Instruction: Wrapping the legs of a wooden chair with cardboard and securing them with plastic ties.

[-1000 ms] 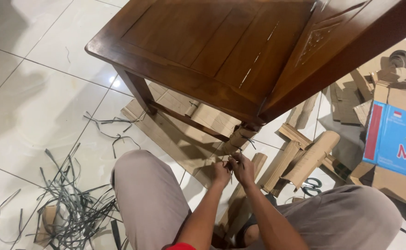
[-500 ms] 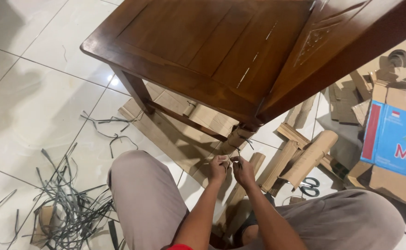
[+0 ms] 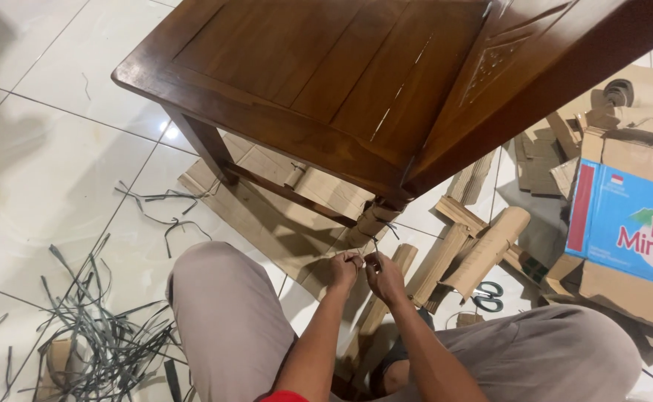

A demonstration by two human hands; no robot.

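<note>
Strap (image 3: pixel 375 242) on wrapped chair leg (image 3: pixel 369 222): left hand (image 3: pixel 343 269), right hand (image 3: pixel 383 275) together, fingers pinching it.

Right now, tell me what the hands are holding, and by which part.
Both hands, left and right, pinch a thin dark strap at its loose lower end; it runs up to the cardboard-wrapped chair leg. The exact grip is too small to tell.

Taupe-grey trousers (image 3: pixel 226 320) cover both legs. Forearms are bare, with a bit of red shirt (image 3: pixel 285 396) at the bottom edge.
</note>
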